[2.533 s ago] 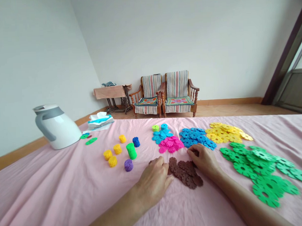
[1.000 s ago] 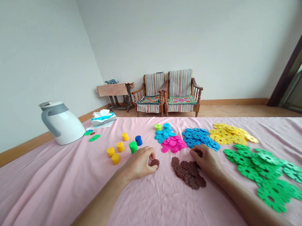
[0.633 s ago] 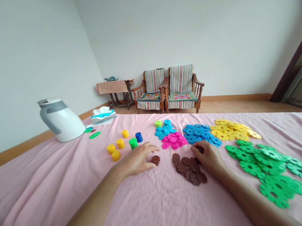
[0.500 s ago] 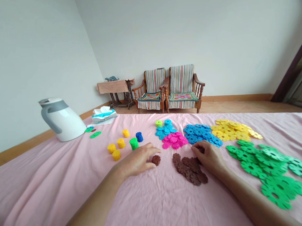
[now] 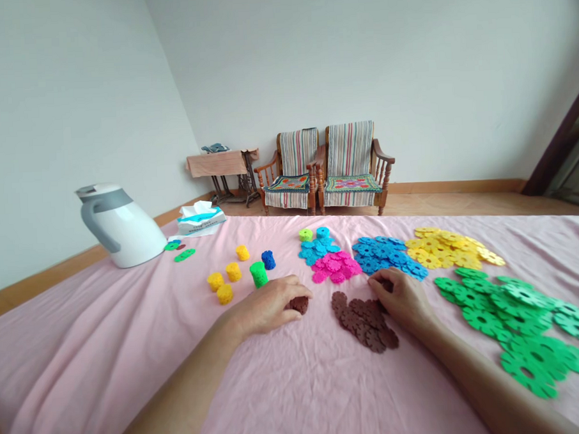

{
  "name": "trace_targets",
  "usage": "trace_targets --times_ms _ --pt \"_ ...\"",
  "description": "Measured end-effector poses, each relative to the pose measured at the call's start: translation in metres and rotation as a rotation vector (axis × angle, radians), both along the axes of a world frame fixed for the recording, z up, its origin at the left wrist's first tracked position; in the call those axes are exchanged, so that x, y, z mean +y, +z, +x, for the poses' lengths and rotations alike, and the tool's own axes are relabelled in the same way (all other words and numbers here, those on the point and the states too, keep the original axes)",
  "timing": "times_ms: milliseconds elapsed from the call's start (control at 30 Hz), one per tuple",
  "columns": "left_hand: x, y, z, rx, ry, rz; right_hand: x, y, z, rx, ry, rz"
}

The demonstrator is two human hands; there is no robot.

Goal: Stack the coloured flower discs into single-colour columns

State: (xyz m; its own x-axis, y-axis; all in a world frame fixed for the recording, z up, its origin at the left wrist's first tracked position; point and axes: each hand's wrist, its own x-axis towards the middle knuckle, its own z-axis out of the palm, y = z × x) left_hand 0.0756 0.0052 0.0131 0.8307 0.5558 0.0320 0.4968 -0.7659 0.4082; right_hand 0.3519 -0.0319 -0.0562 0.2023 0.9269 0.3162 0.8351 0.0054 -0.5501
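A pile of flat brown flower-shaped discs [image 5: 363, 317] lies on the pink cloth [image 5: 302, 395] between my hands. My left hand [image 5: 267, 305] rests on the cloth left of the pile. Its fingers curl round a small stack of brown discs [image 5: 301, 304]. My right hand [image 5: 404, 299] sits at the pile's far right edge, fingertips pinched on a brown disc [image 5: 385, 285].
Short stacks stand beyond my left hand: yellow ones [image 5: 224, 282], a green one [image 5: 259, 274], a blue one [image 5: 268, 259]. Loose piles lie behind and right: cyan [image 5: 316, 248], pink [image 5: 334, 267], blue [image 5: 387, 254], yellow [image 5: 451, 248], green [image 5: 512, 316]. A white kettle [image 5: 121, 224] and tissue pack [image 5: 201, 219] sit far left.
My left hand carried a small brown stack leftward out of the pile, let go of it on the cloth, then curled round it again. My right hand stayed at the pile.
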Motion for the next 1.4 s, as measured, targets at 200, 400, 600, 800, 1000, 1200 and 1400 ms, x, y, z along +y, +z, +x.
trace_targets --times_ms 200,400,600,800,1000,1200,1400 --pt "0.002 -0.002 0.001 0.013 0.004 0.021 0.000 0.000 0.000 -0.009 -0.012 0.010" --pt "0.001 0.000 0.003 0.025 -0.002 0.030 -0.002 0.003 -0.001 0.001 -0.003 -0.012" --pt "0.000 -0.001 0.002 0.030 0.001 0.035 -0.002 0.003 -0.001 -0.004 -0.008 -0.011" --pt "-0.006 0.002 0.008 -0.098 0.089 0.195 -0.002 0.003 -0.001 -0.012 -0.014 -0.001" --pt "-0.020 0.001 0.051 -0.049 -0.064 0.239 0.001 -0.002 0.001 -0.003 -0.009 0.036" --pt "-0.024 -0.011 0.072 0.048 -0.075 0.224 0.001 0.000 0.000 -0.006 -0.005 0.046" --pt "-0.024 -0.020 0.067 -0.063 -0.016 0.174 0.001 0.002 -0.001 -0.001 -0.018 0.040"
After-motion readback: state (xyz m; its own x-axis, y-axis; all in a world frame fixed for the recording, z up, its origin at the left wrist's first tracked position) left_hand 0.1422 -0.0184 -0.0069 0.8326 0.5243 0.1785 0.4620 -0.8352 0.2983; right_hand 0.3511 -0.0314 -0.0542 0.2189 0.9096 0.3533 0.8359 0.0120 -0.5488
